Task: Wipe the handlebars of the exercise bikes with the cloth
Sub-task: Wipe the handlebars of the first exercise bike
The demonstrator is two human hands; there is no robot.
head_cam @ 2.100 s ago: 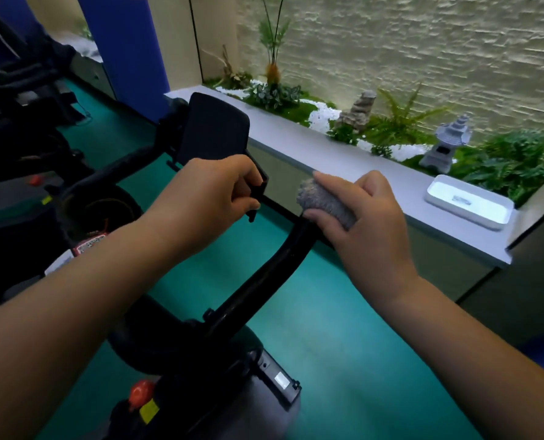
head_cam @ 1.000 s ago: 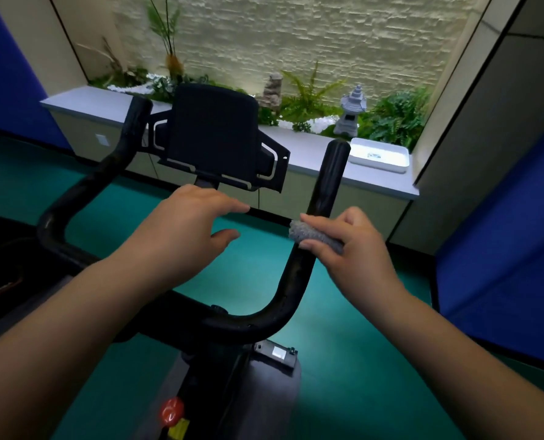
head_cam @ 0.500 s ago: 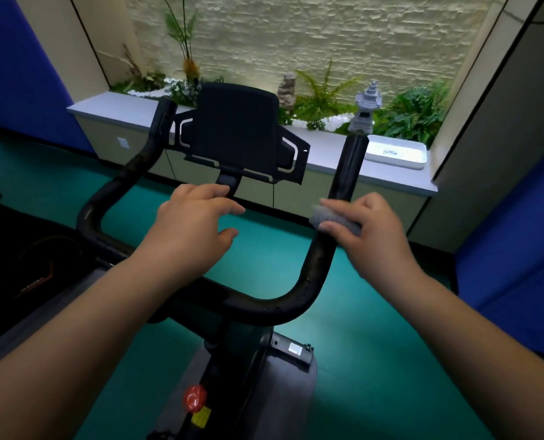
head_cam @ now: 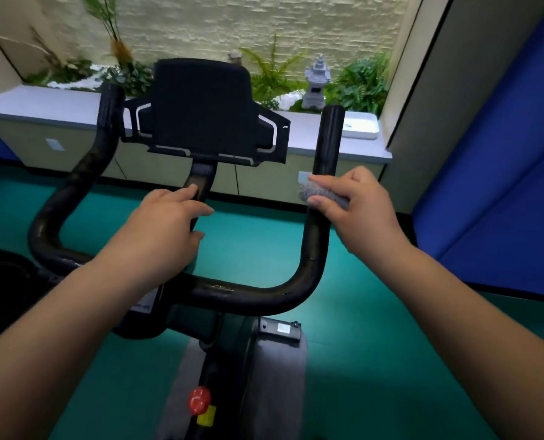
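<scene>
Your right hand (head_cam: 359, 208) grips the grey cloth (head_cam: 319, 194) around the handlebar (head_cam: 315, 249); your left hand (head_cam: 166, 227) is released, fingers extended near the console stem (head_cam: 202, 176)

Grey cloth on black handlebars

The rolled grey cloth (head_cam: 323, 194) wraps the right upright of the black U-shaped handlebars (head_cam: 251, 292), well below that upright's tip.
</scene>
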